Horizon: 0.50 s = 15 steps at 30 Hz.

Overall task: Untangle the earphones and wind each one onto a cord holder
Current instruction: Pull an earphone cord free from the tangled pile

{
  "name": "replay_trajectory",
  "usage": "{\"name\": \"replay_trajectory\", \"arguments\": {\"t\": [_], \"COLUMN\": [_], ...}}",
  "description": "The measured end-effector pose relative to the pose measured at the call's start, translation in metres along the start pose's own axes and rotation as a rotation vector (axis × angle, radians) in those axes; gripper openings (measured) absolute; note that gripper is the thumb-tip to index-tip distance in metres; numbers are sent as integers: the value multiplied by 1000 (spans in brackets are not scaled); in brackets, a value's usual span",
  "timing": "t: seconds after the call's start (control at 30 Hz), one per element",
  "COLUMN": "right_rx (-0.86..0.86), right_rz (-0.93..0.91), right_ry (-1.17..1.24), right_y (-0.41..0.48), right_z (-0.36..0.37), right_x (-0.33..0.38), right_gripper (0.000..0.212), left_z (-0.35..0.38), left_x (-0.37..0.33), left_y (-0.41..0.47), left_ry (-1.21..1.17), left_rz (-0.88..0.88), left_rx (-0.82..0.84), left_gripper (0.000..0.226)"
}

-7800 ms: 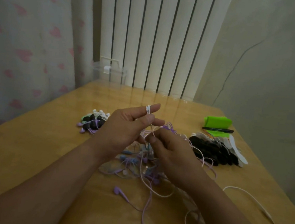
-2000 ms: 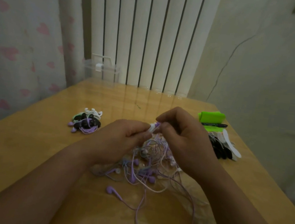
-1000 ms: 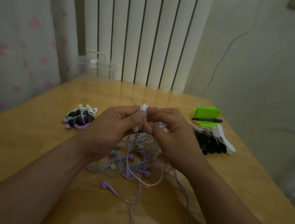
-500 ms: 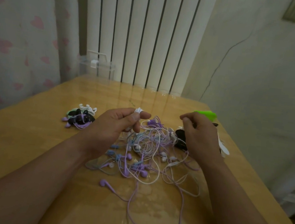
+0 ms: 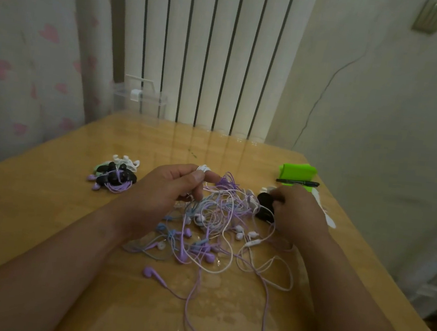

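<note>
Half a second back the right grip hung raised in the air, well to the right of the cords, and a second back it sat against the left one, both working the same small white coil. Now it is lower and further right, fingers curled down onto the black cord holders at the right edge of the heap. Whether it already pinches one cannot be told, since the back of the hand hides the fingertips. The left grip has hardly moved: it is narrow, thumb and forefinger closed on the white coil, which is held up above the tabletop with its cord trailing down into the tangle of earphones. That tangle of lilac, white and blue cords lies spread between the two forearms, most of it looking unsorted. Wound bundles sit well apart to the left. Judging by the split of the hands, the coil is ready to go onto a holder and the right one has gone to fetch it. The slack cord under the left grip could snag in the heap when the coil is lifted clear.
</note>
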State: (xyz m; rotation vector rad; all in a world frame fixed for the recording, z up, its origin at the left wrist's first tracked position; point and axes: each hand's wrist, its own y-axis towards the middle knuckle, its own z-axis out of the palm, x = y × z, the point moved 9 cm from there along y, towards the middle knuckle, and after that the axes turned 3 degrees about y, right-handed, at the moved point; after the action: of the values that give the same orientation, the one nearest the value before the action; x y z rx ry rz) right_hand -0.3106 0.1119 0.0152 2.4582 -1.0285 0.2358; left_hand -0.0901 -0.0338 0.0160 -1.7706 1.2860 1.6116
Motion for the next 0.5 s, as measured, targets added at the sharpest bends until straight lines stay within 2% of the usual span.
{"name": "replay_trajectory", "arguments": {"t": [0.27,0.5], "right_rx": [19,-53], "right_rz": [5,18], "right_ry": [-185,-182], "right_y": [1,-4], "right_z": [2,-8], "right_x": [5,13], "right_gripper": [31,18], "left_z": [1,1], "left_x": [5,7], "left_y": [2,3], "left_ry": [2,-204], "left_rz": [-20,-48], "left_rx": [18,-24], "left_gripper": [47,38]}}
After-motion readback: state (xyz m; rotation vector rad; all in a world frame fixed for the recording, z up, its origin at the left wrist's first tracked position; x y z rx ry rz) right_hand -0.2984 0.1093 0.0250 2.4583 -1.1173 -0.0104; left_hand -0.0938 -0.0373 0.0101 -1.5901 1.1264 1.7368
